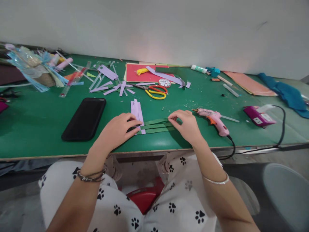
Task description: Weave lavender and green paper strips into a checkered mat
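Several green paper strips lie side by side near the table's front edge, crossed at their left end by upright lilac paper strips. My left hand rests over this crossing, with its fingertips pressing the lilac strips against the green ones. Between the thumb and fingertips of my right hand is the right end of the uppermost green strip, slightly raised. The left ends of the green strips are partly hidden under my left hand.
Left of my left hand lies a black phone. A pink glue gun and its cord lie to the right, near a purple power adapter. Scissors, loose lilac scraps and red paper are farther back.
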Action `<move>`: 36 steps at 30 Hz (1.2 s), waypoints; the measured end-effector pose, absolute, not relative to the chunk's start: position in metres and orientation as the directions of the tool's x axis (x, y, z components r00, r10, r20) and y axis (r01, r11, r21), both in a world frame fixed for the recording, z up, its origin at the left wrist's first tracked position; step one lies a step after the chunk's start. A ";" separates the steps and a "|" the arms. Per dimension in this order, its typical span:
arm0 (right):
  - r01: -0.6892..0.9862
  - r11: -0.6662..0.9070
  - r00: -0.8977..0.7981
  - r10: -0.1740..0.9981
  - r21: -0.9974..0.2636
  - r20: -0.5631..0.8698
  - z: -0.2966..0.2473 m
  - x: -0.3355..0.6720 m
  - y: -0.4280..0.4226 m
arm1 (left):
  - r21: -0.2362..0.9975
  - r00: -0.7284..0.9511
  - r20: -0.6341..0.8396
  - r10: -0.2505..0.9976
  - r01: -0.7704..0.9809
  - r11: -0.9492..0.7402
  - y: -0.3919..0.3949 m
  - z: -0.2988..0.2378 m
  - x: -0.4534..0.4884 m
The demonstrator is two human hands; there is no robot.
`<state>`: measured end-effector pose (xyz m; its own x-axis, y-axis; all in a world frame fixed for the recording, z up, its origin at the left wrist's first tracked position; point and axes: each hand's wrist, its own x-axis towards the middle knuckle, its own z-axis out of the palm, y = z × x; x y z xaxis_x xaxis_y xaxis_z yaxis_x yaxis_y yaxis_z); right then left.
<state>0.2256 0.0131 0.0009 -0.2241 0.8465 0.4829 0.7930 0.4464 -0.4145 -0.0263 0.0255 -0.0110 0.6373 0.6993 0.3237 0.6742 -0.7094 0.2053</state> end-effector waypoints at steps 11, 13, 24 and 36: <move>0.825 0.281 -0.113 0.932 -0.490 0.344 -0.003 0.220 0.016 | 0.150 0.644 0.296 0.705 0.698 -0.700 0.026 -0.008 -0.023; 0.827 0.266 -0.102 0.937 -0.496 0.333 -0.003 0.219 0.017 | 0.132 0.651 0.301 0.697 0.695 -0.706 0.026 -0.009 -0.023; 0.814 0.260 -0.087 0.939 -0.520 0.333 -0.005 0.218 0.023 | 0.148 0.660 0.304 0.687 0.680 -0.718 0.026 -0.009 -0.023; 0.729 0.286 -0.075 0.936 -0.621 0.343 -0.006 0.219 0.024 | 0.182 0.645 0.295 0.705 0.686 -0.704 0.026 -0.010 -0.023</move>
